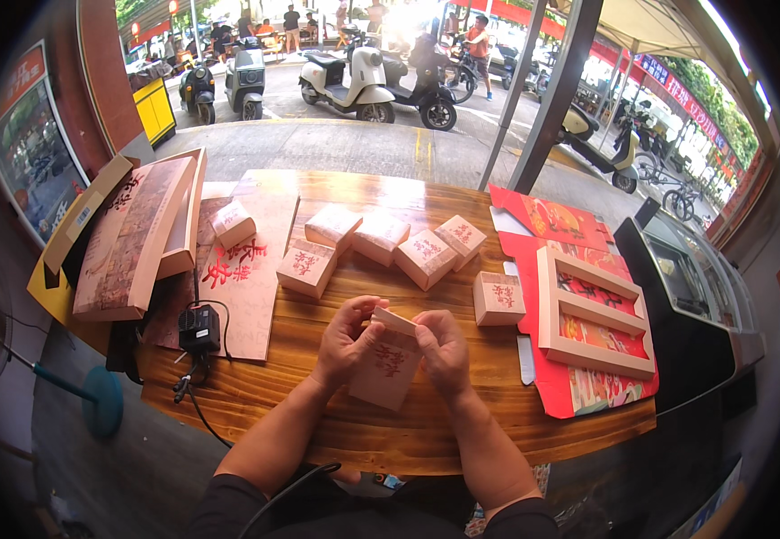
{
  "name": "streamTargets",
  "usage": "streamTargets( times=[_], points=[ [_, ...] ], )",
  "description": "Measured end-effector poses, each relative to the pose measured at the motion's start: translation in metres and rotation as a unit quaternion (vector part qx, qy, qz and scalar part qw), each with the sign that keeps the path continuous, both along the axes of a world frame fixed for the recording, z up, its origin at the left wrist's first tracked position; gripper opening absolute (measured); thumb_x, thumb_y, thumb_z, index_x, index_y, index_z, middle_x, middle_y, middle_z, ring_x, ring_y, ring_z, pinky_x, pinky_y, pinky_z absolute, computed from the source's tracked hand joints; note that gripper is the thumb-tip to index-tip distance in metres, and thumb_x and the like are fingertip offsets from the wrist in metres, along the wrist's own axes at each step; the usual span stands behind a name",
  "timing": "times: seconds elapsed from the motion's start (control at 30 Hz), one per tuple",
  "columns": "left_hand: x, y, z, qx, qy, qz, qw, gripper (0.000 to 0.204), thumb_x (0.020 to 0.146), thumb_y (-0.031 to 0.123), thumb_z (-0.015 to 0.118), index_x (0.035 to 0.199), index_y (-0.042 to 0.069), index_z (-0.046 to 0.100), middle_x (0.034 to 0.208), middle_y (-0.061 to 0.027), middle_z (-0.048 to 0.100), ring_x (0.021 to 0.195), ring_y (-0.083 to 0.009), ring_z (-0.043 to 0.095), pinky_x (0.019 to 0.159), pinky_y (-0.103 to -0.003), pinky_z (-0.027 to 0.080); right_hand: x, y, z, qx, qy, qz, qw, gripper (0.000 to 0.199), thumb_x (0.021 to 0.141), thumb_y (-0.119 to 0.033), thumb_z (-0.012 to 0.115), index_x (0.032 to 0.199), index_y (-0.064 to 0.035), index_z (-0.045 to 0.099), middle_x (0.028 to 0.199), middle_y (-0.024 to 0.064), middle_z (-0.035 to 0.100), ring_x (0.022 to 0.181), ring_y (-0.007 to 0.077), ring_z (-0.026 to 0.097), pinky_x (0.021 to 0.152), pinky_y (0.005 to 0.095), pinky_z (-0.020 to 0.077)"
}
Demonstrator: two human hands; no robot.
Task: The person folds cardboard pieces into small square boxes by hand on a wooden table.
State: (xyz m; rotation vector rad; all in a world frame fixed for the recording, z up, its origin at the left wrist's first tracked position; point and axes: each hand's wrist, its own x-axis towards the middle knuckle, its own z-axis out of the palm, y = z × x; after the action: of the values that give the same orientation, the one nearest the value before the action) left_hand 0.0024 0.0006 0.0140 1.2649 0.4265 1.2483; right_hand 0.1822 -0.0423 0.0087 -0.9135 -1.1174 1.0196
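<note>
While we pinch the flat pink carton (388, 364) at its top flap between left hand (347, 340) and right hand (444, 346), low over the table (426, 422), folding along creases with even thumb pressure should square it like the finished boxes (426, 256) beyond.

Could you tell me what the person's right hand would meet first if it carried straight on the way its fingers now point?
The right hand points up and leftward across the small pink box it holds, so it would probably meet the left hand gripping the box's other side. Depth is hard to judge here.
</note>
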Motion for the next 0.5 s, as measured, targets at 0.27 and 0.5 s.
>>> streamTargets(
  times=[0.27,0.5],
  points=[
    [-0.0004,0.0021,-0.0063,0.007,0.023,0.012,1.000,0.033,0.101,0.012,0.058,0.132,0.003,0.052,0.122,-0.0071,0.061,0.108,-0.0117,0.058,0.094,-0.027,0.048,-0.0004,0.0019,0.0016,0.041,0.005,0.017,0.999,0.008,0.097,-0.009,0.063,0.103,-0.0056,0.059,0.100,-0.0001,0.059,0.081,0.0056,0.055,0.069,0.0203,0.0478],
    [-0.0006,0.0046,-0.0091,-0.007,0.005,0.031,0.999,0.028,0.101,0.010,0.056,0.128,0.002,0.057,0.129,-0.0082,0.059,0.112,-0.0131,0.057,0.098,-0.028,0.046,-0.0015,0.0002,0.0078,0.047,-0.060,-0.001,0.997,0.008,0.096,-0.009,0.065,0.100,-0.0029,0.062,0.108,0.0058,0.060,0.092,0.0104,0.059,0.079,0.0246,0.0529]
  ],
)
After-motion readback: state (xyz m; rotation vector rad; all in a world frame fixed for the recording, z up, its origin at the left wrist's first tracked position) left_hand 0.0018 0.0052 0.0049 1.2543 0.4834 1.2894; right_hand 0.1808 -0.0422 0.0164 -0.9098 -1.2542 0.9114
